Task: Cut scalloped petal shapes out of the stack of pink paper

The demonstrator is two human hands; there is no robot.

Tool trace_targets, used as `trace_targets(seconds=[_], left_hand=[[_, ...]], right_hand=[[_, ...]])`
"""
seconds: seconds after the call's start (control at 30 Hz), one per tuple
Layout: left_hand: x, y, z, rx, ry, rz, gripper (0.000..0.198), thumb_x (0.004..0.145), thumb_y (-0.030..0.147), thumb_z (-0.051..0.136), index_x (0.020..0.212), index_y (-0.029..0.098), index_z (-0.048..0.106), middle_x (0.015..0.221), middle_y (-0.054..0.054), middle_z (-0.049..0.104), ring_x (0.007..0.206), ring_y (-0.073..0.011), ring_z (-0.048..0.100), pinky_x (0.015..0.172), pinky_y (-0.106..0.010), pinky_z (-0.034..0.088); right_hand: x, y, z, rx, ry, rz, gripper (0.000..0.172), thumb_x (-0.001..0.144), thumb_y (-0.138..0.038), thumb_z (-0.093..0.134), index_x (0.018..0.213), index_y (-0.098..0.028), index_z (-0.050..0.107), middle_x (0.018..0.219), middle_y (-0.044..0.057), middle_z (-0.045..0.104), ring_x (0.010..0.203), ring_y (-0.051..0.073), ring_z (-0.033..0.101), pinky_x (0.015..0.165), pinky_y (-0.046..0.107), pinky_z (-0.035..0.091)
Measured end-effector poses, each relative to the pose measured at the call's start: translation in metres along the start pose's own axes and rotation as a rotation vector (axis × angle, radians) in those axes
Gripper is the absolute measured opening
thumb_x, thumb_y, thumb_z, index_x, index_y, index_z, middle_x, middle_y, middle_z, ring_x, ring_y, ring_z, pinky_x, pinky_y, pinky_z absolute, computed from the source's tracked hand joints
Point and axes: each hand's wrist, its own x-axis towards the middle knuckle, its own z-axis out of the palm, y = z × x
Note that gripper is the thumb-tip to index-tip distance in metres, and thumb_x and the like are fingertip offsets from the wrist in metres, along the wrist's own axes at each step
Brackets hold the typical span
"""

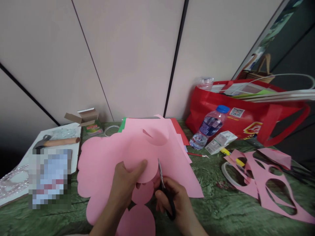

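Note:
My left hand [128,180] pinches a round-edged piece of pink paper [141,154], thumb on top and fingers underneath. In my right hand [174,196] is a pair of scissors [161,172] with dark handles, blades pointing up and away at the right edge of that paper. A partly cut strip curls at the paper's far side. Beneath lie a scalloped pink paper shape [95,170], pink paper circles [141,219] toward the front, and larger pink sheets [182,173]. Green and red sheets [179,129] show at the back of the stack.
A hammer [59,142] and a blurred-out packet [51,177] lie on a white board at left, near a small open box [92,126]. To the right stand a water bottle [209,127], a white carton [220,142], a red bag [246,111], a tape roll [230,175] and pink offcuts [268,183].

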Motion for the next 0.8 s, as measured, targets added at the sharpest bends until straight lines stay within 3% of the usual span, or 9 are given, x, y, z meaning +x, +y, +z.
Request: trace_targets(seconds=[0.17,0.27,0.4,0.5,0.57,0.63,0.73,0.8], left_hand=[[-0.002,-0.005,0.004,-0.102,-0.079,0.05,0.037,0.069,0.04,0.064,0.045,0.013,0.053,0.037,-0.002,0.052,0.032,-0.0093,0.041,0.034,-0.022,0.028],[-0.007,-0.007,0.007,-0.222,-0.149,0.083,0.035,0.071,0.039,0.064,0.05,0.013,0.057,0.043,-0.003,0.056,0.038,-0.0115,0.047,0.039,-0.023,0.036],[-0.012,-0.007,0.007,-0.328,-0.292,0.153,0.028,0.071,0.038,0.065,0.058,0.012,0.063,0.047,-0.003,0.059,0.044,-0.0146,0.053,0.044,-0.025,0.042],[-0.013,-0.007,0.005,-0.361,-0.407,0.181,0.025,0.073,0.037,0.063,0.069,0.012,0.067,0.047,-0.002,0.059,0.044,-0.0145,0.055,0.044,-0.024,0.043],[-0.011,-0.008,0.004,-0.358,-0.411,0.172,0.024,0.073,0.036,0.064,0.067,0.013,0.066,0.047,-0.001,0.06,0.043,-0.0136,0.055,0.043,-0.023,0.042],[-0.008,-0.009,0.004,-0.338,-0.359,0.144,0.027,0.073,0.037,0.064,0.059,0.013,0.062,0.045,-0.001,0.059,0.042,-0.0122,0.053,0.042,-0.022,0.04],[-0.001,-0.011,0.005,-0.332,-0.274,0.074,0.03,0.074,0.037,0.064,0.056,0.014,0.057,0.045,0.0,0.056,0.04,-0.0109,0.05,0.039,-0.021,0.038],[0.002,-0.012,0.006,-0.347,-0.252,0.039,0.025,0.073,0.036,0.064,0.063,0.013,0.058,0.048,0.0,0.056,0.042,-0.0113,0.05,0.038,-0.022,0.037]], right_hand=[[-0.003,0.001,-0.001,-0.132,0.026,-0.107,0.014,0.071,-0.029,0.062,0.071,-0.018,0.054,0.045,-0.008,0.045,0.032,0.008,0.043,0.033,0.019,0.034],[-0.008,0.001,-0.002,-0.366,0.13,-0.41,0.007,0.071,-0.02,0.064,0.074,-0.019,0.058,0.05,-0.003,0.057,0.039,0.011,0.052,0.039,0.02,0.04],[-0.015,0.004,-0.005,-0.633,0.277,-0.904,0.016,0.075,-0.023,0.064,0.091,-0.02,0.061,0.064,0.003,0.07,0.044,0.015,0.06,0.05,0.024,0.049],[-0.019,0.006,-0.007,-0.809,0.402,-1.024,0.018,0.078,-0.029,0.063,0.093,-0.021,0.063,0.06,0.003,0.071,0.046,0.019,0.064,0.057,0.03,0.052],[-0.019,0.007,-0.006,-0.826,0.428,-1.021,0.018,0.077,-0.029,0.064,0.094,-0.022,0.063,0.063,0.004,0.073,0.049,0.021,0.065,0.059,0.031,0.052],[-0.017,0.009,-0.004,-0.723,0.399,-0.927,0.018,0.075,-0.028,0.066,0.092,-0.022,0.062,0.064,0.004,0.073,0.049,0.02,0.065,0.056,0.029,0.052],[-0.011,0.011,0.001,-0.408,0.272,-0.499,0.014,0.076,-0.032,0.065,0.081,-0.02,0.059,0.058,0.001,0.066,0.041,0.014,0.057,0.04,0.023,0.046],[-0.007,0.01,0.004,-0.184,0.167,-0.192,0.021,0.076,-0.039,0.062,0.076,-0.019,0.056,0.051,-0.003,0.058,0.036,0.011,0.049,0.035,0.021,0.039]])
